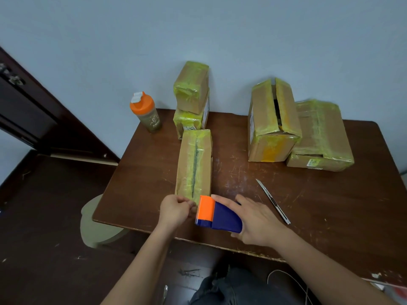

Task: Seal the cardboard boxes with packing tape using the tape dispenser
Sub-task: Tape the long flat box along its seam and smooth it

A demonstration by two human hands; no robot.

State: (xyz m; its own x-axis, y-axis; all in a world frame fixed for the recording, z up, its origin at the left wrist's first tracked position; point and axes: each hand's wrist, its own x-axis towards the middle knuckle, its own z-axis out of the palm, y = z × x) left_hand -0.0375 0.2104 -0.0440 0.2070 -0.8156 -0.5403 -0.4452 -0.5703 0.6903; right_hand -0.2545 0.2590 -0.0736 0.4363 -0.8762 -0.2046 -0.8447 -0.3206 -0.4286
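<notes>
A long narrow cardboard box (193, 164) lies lengthwise on the brown table (308, 205), yellow tape along its top seam. At its near end my right hand (255, 219) grips a blue and orange tape dispenser (217, 214). My left hand (176, 209) pinches the tape end beside the dispenser's orange head, at the box's near edge. Two small taped boxes (191, 100) are stacked behind it. At the right, a taller box (271, 122) stands with its top flaps parted, next to a flat taped box (321, 137).
An orange-lidded bottle (146, 113) stands at the table's back left corner. A utility knife (273, 200) lies on the table right of my hands. A pale stool (94, 221) sits under the table's left edge. A dark door (28, 106) is at the left.
</notes>
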